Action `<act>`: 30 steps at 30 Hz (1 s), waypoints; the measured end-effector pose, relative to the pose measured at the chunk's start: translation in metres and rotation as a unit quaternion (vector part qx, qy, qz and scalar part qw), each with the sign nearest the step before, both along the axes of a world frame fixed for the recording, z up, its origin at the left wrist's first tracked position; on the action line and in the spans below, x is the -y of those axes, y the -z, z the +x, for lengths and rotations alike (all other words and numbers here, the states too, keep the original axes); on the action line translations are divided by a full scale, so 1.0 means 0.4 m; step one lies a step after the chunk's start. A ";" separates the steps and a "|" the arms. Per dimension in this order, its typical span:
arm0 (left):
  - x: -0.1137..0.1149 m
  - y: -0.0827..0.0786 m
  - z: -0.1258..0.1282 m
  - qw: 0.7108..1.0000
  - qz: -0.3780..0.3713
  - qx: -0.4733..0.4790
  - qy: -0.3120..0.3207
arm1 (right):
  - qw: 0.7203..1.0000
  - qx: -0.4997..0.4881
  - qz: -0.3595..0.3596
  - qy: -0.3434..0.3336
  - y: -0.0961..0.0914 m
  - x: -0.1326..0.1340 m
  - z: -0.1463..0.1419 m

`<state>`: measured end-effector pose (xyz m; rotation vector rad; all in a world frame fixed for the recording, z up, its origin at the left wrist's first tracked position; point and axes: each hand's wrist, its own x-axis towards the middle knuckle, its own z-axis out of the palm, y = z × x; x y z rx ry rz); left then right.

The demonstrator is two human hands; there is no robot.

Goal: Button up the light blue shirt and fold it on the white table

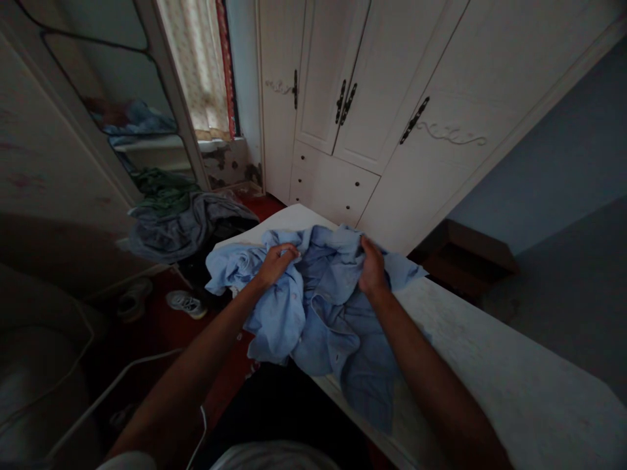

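Note:
A crumpled light-blue button-up shirt (326, 287) is spread over the end of a white-topped table (494, 352), part of it hanging over the near edge. My left hand (278, 263) pinches the cloth near the shirt's upper left part, its fingers curled together. On the other side my right hand (372, 266) grips a bunched upper part of the same shirt, thumb on top and the remaining fingers hidden by cloth. Between the hands the fabric lies in loose folds. Small buttons show along a front edge.
A white wardrobe (337, 72) with dark handles stands beyond the table. Grey clothes (171, 228) and a green garment (161, 189) are piled at the left, before a mirror (112, 85). A shoe (186, 303) lies on the red floor. A white cable (117, 378) runs at lower left.

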<state>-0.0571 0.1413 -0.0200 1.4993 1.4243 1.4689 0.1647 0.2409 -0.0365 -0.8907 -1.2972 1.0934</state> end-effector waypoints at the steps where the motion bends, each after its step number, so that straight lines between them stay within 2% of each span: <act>1: 0.005 -0.007 -0.010 0.999 0.009 -0.016 -0.030 | 0.999 -0.032 -0.004 0.027 -0.019 -0.018 0.034; 3: 0.017 -0.028 -0.033 0.993 0.026 -0.062 -0.094 | 0.997 -0.064 -0.012 0.042 -0.062 -0.048 0.110; 5: 0.032 -0.057 -0.055 0.977 0.040 -0.143 -0.153 | 0.998 -0.058 -0.014 0.015 -0.102 -0.068 0.182; 8: 0.055 -0.106 -0.076 0.924 0.047 -0.317 -0.209 | 0.998 -0.043 -0.022 -0.034 -0.145 -0.069 0.250; 10: 0.069 -0.130 -0.080 0.893 0.033 -0.397 -0.208 | 0.997 -0.049 -0.046 -0.049 -0.162 -0.048 0.257; 12: 0.080 -0.141 -0.074 0.890 0.006 -0.430 -0.153 | 0.994 -0.065 -0.072 -0.054 -0.178 -0.013 0.239; 15: 0.084 -0.133 -0.049 0.879 -0.044 -0.471 -0.053 | 0.991 -0.093 -0.083 -0.057 -0.214 0.056 0.190; 17: 0.077 -0.124 -0.023 0.853 -0.070 -0.515 -0.048 | 0.990 -0.086 -0.079 -0.082 -0.246 0.104 0.161; 20: 0.053 -0.117 0.018 0.813 -0.064 -0.574 -0.067 | 0.984 -0.013 -0.067 -0.167 -0.294 0.165 0.143; 21: 0.042 -0.118 0.030 0.807 -0.056 -0.585 -0.053 | 0.980 0.011 -0.059 -0.191 -0.308 0.181 0.143; 23: 0.016 -0.118 0.050 0.810 -0.060 -0.583 0.018 | 0.977 0.027 -0.034 -0.211 -0.333 0.207 0.151; 25: -0.010 -0.117 0.064 0.821 -0.092 -0.553 0.106 | 0.981 0.000 0.001 -0.194 -0.358 0.226 0.165; 27: -0.030 -0.115 0.075 0.825 -0.127 -0.527 0.158 | 0.986 -0.042 0.045 -0.157 -0.382 0.240 0.180; 30: -0.032 -0.115 0.094 0.805 -0.150 -0.532 0.215 | 0.985 -0.084 0.098 -0.112 -0.407 0.251 0.199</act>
